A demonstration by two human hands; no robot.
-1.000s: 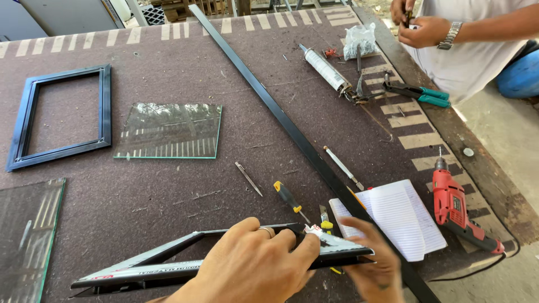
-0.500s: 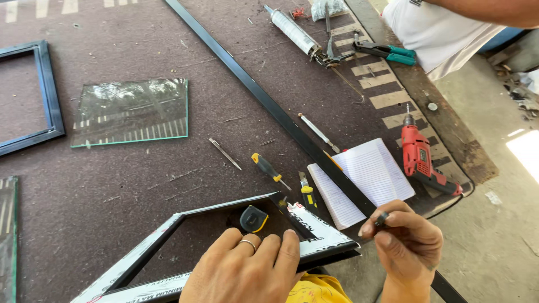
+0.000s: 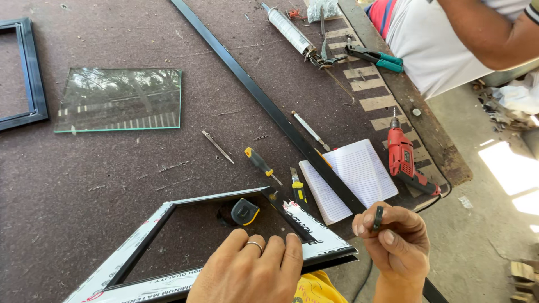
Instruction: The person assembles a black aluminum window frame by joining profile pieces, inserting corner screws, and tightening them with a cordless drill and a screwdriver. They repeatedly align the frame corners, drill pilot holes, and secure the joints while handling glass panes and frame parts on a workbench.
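Note:
My left hand (image 3: 250, 272) presses flat on the near edge of a dark aluminium frame (image 3: 151, 235) wrapped in white protective film, which lies on the brown felt worktop. My right hand (image 3: 393, 241) is raised beside the frame's right corner and pinches a small black clip-like piece (image 3: 378, 217) between thumb and fingers. A black and yellow tape measure (image 3: 245, 212) lies inside the frame opening.
A long black bar (image 3: 264, 101) crosses the table diagonally over an open lined notebook (image 3: 353, 177). Nearby lie a yellow-handled screwdriver (image 3: 259, 164), a glass pane (image 3: 120, 100), another frame (image 3: 31, 73), a red drill (image 3: 403, 160), a sealant gun (image 3: 292, 36) and green pliers (image 3: 376, 56). Another person stands top right.
My right hand has come off the frame corner and risen to the right holding the small black piece. The view has tilted down and right; the tape measure now shows inside the frame.

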